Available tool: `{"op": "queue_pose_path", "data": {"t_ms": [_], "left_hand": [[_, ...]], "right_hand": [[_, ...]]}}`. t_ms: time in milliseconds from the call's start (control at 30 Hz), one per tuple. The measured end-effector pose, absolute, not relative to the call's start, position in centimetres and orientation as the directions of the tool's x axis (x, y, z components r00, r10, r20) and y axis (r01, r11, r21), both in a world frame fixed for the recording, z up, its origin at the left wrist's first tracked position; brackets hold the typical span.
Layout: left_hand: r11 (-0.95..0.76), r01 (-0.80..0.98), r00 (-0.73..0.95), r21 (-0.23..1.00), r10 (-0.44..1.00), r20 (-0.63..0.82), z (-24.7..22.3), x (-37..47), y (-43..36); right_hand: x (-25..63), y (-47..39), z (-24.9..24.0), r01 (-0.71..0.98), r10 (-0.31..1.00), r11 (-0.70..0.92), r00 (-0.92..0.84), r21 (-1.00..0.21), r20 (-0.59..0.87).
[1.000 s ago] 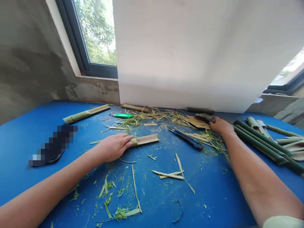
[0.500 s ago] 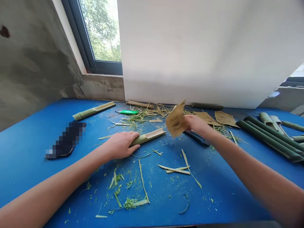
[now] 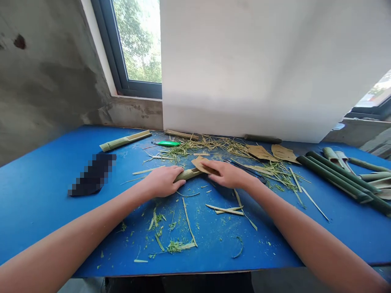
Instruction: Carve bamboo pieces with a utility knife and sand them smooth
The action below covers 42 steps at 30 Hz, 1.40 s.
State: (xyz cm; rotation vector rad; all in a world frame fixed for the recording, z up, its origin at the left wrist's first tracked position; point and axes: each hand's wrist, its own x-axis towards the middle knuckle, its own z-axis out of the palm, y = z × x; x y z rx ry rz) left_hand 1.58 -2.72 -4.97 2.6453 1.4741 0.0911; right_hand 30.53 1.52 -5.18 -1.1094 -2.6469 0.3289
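My left hand (image 3: 166, 180) is wrapped round a split bamboo piece (image 3: 188, 174) and holds it against the blue table (image 3: 122, 248). In my right hand (image 3: 224, 173) is a sheet of sandpaper (image 3: 200, 162), brown on the side that shows. The sandpaper lies over the far right end of the bamboo and hides that end. Behind my right hand and wrist a dark tool (image 3: 244, 167) lies on the table, partly covered.
Bamboo shavings (image 3: 214, 143) spread across the back, near a green-handled cutter (image 3: 167, 143). Brown sheets (image 3: 284, 153) and green bamboo lengths (image 3: 336, 177) lie right. Another split bamboo (image 3: 125, 141) and a dark pixelated object (image 3: 93, 175) lie left. A white board (image 3: 244, 69) stands behind.
My right hand has moved left and down, bringing the sandpaper from the air beside the bamboo onto its right end. My left hand keeps its hold. The view has shifted slightly.
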Motion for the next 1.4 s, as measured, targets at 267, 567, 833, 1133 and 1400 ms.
{"op": "queue_pose_path", "data": {"t_ms": [267, 567, 833, 1133, 1400], "left_hand": [[-0.595, 0.789, 0.607, 0.154, 0.794, -0.043, -4.7, -0.8, -0.7], [-0.597, 0.784, 0.613, 0.169, 0.787, -0.067, -4.5, -1.0, -0.6], [-0.599, 0.784, 0.612, 0.163, 0.789, -0.05, -4.8, -0.5, -0.8], [-0.587, 0.799, 0.593, 0.133, 0.805, -0.014, -4.8, 0.1, -1.1], [-0.507, 0.861, 0.507, 0.029, 0.862, 0.011, -4.9, 4.6, -4.9]], "right_hand": [[37.2, 4.1, -3.4, 0.898, 0.868, 0.276, -0.079, -0.344, 0.491], [35.8, 3.1, -3.6, 0.86, 0.85, 0.356, -0.135, -0.366, 0.51], [31.8, 1.0, -5.5, 0.626, 0.793, 0.567, -0.592, -0.536, 0.147], [30.9, 0.7, -6.0, 0.689, 0.753, 0.642, -0.649, -0.337, 0.109], [28.3, -1.3, -5.6, 0.773, 0.792, 0.611, -0.6, -0.173, 0.114]]}}
